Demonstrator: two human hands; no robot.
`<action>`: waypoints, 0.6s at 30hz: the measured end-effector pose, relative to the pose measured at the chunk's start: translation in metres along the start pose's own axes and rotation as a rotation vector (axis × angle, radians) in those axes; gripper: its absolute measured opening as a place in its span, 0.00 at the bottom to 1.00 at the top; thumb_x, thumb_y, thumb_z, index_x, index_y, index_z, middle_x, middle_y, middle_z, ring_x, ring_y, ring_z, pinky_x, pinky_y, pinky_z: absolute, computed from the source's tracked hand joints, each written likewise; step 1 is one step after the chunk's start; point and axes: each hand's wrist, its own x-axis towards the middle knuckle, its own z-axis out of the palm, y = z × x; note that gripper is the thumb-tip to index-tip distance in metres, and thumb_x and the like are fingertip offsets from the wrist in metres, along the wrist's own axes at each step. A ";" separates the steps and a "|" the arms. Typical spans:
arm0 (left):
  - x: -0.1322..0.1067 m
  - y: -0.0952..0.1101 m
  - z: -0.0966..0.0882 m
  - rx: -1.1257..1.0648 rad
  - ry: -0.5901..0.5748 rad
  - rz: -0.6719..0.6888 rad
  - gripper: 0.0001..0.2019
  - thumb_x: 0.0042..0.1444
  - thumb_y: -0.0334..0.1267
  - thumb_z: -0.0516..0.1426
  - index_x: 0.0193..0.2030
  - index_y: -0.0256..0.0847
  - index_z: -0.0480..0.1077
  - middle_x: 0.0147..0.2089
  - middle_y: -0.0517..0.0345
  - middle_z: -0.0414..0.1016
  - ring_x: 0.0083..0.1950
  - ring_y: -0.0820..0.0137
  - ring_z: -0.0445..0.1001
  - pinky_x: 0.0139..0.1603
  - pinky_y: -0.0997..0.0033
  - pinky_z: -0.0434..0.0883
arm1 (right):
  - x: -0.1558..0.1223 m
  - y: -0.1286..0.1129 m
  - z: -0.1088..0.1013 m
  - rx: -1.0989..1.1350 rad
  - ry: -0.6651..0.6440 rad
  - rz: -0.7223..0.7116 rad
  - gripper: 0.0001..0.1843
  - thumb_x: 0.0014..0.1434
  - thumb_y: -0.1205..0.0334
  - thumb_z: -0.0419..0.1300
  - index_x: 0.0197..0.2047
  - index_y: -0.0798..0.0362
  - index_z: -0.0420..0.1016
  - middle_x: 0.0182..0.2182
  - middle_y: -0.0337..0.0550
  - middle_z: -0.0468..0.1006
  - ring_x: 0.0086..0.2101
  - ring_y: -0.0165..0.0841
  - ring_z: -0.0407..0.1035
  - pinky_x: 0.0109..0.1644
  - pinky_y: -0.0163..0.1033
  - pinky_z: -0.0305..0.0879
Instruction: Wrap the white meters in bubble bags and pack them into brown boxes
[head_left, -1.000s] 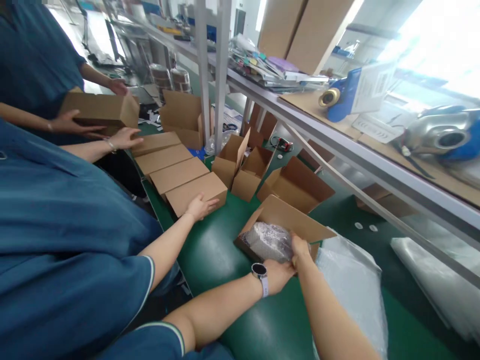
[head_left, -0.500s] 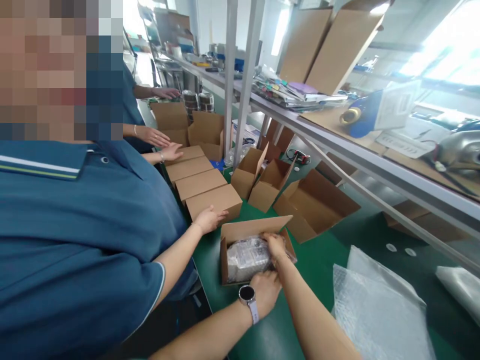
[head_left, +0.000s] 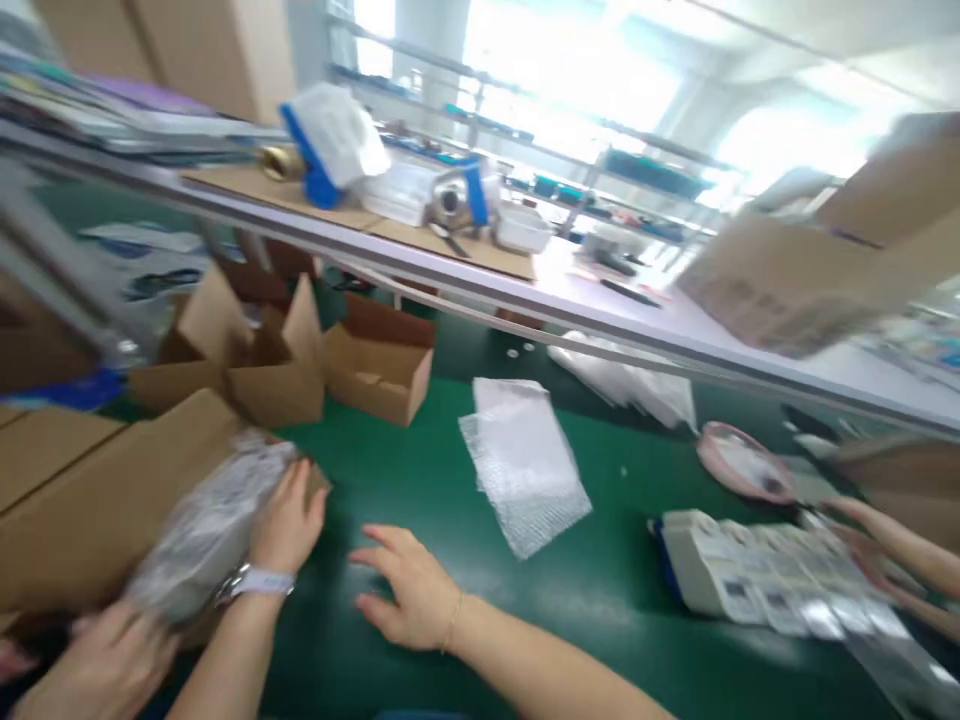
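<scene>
A cardboard box (head_left: 127, 510) with its flap raised stands at the lower left, holding a package in clear bubble wrap (head_left: 214, 525). My left hand (head_left: 289, 520), wearing a watch with a pale strap, lies against the right end of the box and package, fingers stretched out. Over the green tabletop to the right, my right hand (head_left: 409, 590) is open and touches nothing, its fingers spread. Another person's hand (head_left: 105, 655), blurred, is at the near left corner of the box. The far left end of the package is smeared by motion.
Several open cardboard boxes (head_left: 379, 365) stand at the back left. Bubble wrap sheets (head_left: 525, 465) lie mid-table. A row of pale devices (head_left: 750, 570) is at the right, near another person's arms (head_left: 907, 550). A loaded shelf (head_left: 465, 270) crosses above the table.
The view has swung right. My right hand has left the package and moved right, into the open. The box is now nearer the closed boxes, with the co-worker's hand at it.
</scene>
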 end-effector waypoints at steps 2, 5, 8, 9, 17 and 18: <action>0.000 0.015 0.041 0.049 0.026 0.174 0.24 0.56 0.42 0.51 0.55 0.26 0.66 0.65 0.41 0.56 0.66 0.56 0.54 0.67 0.56 0.51 | -0.062 0.030 -0.025 -0.044 0.110 0.235 0.25 0.52 0.60 0.60 0.55 0.51 0.68 0.59 0.52 0.63 0.59 0.40 0.56 0.61 0.47 0.54; -0.027 0.037 0.090 0.065 -0.028 0.394 0.27 0.56 0.45 0.52 0.62 0.37 0.59 0.69 0.46 0.48 0.68 0.54 0.48 0.68 0.51 0.48 | -0.153 0.073 -0.064 -0.017 0.422 0.508 0.19 0.53 0.61 0.59 0.50 0.51 0.72 0.52 0.50 0.71 0.53 0.41 0.64 0.58 0.50 0.59; -0.072 0.073 0.145 -0.073 -0.367 0.378 0.26 0.58 0.46 0.51 0.63 0.44 0.56 0.66 0.49 0.54 0.67 0.57 0.53 0.67 0.51 0.52 | -0.234 0.104 -0.112 0.051 0.786 0.665 0.16 0.54 0.57 0.58 0.45 0.50 0.75 0.45 0.48 0.76 0.47 0.41 0.69 0.52 0.50 0.66; -0.089 0.090 0.168 -0.124 -0.503 0.352 0.26 0.58 0.46 0.51 0.63 0.45 0.56 0.65 0.50 0.56 0.66 0.57 0.55 0.67 0.51 0.52 | -0.260 0.113 -0.131 0.062 0.880 0.707 0.16 0.54 0.55 0.57 0.45 0.51 0.75 0.44 0.48 0.77 0.46 0.42 0.70 0.50 0.50 0.67; -0.229 0.240 0.382 -0.368 -1.276 -0.040 0.36 0.51 0.54 0.58 0.63 0.39 0.57 0.65 0.42 0.58 0.66 0.55 0.56 0.65 0.53 0.54 | -0.490 0.203 -0.320 -0.140 1.325 0.922 0.29 0.53 0.45 0.53 0.50 0.59 0.70 0.48 0.56 0.74 0.47 0.44 0.68 0.51 0.49 0.64; -0.244 0.255 0.405 -0.385 -1.281 -0.128 0.39 0.49 0.55 0.59 0.64 0.37 0.55 0.65 0.39 0.56 0.66 0.54 0.56 0.65 0.54 0.54 | -0.517 0.218 -0.347 -0.194 1.349 0.960 0.31 0.52 0.45 0.54 0.51 0.59 0.69 0.49 0.58 0.72 0.49 0.45 0.67 0.53 0.50 0.62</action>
